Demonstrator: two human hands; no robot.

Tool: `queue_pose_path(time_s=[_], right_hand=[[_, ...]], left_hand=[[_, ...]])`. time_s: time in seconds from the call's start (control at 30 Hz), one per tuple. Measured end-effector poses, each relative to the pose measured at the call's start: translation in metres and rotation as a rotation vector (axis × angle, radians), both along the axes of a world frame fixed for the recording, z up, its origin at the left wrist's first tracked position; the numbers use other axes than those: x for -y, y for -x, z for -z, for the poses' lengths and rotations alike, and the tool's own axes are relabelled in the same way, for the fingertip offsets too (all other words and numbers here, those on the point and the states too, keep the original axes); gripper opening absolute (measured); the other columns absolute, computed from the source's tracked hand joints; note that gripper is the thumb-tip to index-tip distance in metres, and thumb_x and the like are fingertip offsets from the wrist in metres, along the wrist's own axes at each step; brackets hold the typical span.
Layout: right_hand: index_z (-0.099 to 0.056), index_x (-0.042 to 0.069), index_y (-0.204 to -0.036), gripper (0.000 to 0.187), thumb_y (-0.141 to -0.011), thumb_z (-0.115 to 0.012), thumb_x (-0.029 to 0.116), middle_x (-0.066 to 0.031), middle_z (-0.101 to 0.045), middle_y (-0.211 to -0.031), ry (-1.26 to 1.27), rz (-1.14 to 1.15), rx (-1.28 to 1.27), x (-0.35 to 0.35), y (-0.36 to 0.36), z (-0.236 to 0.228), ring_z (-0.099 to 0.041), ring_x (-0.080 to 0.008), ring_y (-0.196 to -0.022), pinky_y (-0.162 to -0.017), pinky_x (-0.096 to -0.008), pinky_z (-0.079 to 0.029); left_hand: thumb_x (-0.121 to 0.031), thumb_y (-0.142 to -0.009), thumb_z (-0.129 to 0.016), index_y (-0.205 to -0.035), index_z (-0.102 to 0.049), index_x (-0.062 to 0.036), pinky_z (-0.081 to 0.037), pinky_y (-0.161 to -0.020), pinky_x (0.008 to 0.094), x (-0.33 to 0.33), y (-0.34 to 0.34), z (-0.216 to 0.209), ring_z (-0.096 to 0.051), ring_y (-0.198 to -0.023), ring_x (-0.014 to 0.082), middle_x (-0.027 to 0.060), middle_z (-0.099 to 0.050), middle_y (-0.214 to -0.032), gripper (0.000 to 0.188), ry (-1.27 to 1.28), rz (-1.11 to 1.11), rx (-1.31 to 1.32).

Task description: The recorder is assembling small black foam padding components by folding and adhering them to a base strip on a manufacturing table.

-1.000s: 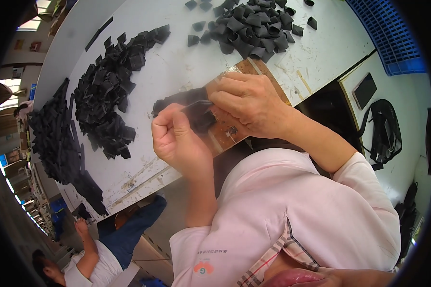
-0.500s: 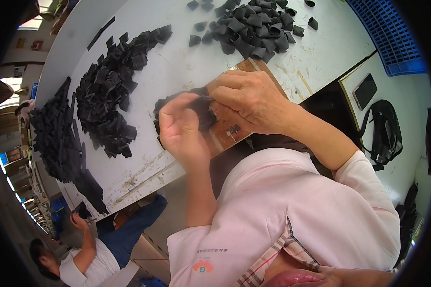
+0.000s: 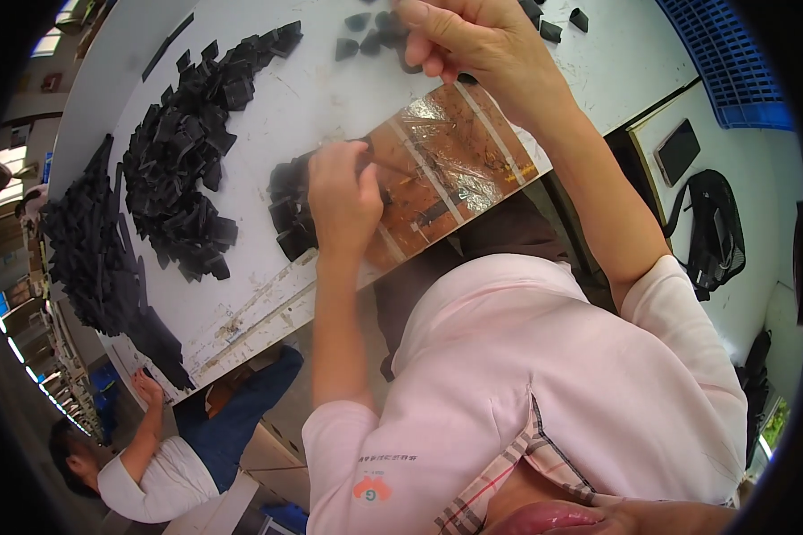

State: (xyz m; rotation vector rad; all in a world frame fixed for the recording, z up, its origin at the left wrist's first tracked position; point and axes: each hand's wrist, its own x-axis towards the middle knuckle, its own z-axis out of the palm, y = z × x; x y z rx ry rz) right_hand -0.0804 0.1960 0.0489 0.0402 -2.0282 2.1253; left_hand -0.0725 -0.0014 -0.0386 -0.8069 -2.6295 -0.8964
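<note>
Head view: my left hand (image 3: 343,196) curls at black pieces (image 3: 290,198), probably set close for easy reach; my right hand (image 3: 486,43), fingers bent, hangs by the loops (image 3: 369,41). I can't tell whether either grips anything. The board (image 3: 437,169) lies between them.

The top edge crops the right hand (image 3: 495,49) and blue basket (image 3: 732,58).

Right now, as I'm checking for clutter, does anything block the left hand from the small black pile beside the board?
Nothing visible does: the left hand overlaps the right side of the small black pile in view; contact is unclear.
</note>
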Motion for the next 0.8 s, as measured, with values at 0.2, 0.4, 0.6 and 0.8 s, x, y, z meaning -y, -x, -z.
queue_pose_path(time_s=[0.2,0.4,0.6,0.8], right_hand=[[-0.058,0.0,-0.091,0.022,-0.086,-0.052,0.02,0.0001,-0.054,-0.064,0.018,-0.09,0.343,0.005,-0.041,0.048,-0.047,-0.0036,-0.055,-0.049,-0.0162,-0.038],[-0.058,0.001,-0.087,0.02,-0.086,-0.052,0.02,0.0014,-0.052,-0.062,0.019,-0.166,0.511,0.008,-0.065,0.06,-0.044,-0.0023,-0.052,-0.045,-0.0151,-0.036],[-0.059,0.001,-0.084,0.019,-0.086,-0.052,0.018,0.0012,-0.052,-0.061,-0.011,-0.193,0.492,0.015,-0.067,0.059,-0.044,-0.0024,-0.051,-0.043,-0.0155,-0.035],[-0.058,-0.004,-0.082,0.019,-0.082,-0.05,0.013,-0.0035,-0.056,-0.06,0.009,-0.296,0.503,0.017,-0.073,0.067,-0.05,-0.007,-0.05,-0.044,-0.0204,-0.039]], left_hand=[[-0.004,-0.063,-0.06,-0.075,-0.052,-0.0039,-0.044,-0.065,0.0372,-0.001,0.005,0.034,-0.051,-0.079,0.0272,0.0106,-0.05,-0.075,0.014,0.568,0.03,-0.043],[-0.003,-0.063,-0.055,-0.067,-0.052,-0.0038,-0.046,-0.053,0.0347,-0.002,0.018,0.046,-0.054,-0.068,0.0263,0.0103,-0.052,-0.067,0.005,0.597,0.093,-0.228],[-0.001,-0.063,-0.056,-0.067,-0.049,-0.0026,-0.046,-0.057,0.0355,-0.004,0.012,0.033,-0.054,-0.068,0.0268,0.0124,-0.05,-0.072,0.008,0.685,0.2,-0.093],[-0.007,-0.064,-0.056,-0.064,-0.056,-0.0046,-0.047,-0.057,0.0344,-0.004,0.015,0.041,-0.057,-0.065,0.0264,0.0116,-0.056,-0.067,0.002,0.69,0.099,-0.138]])
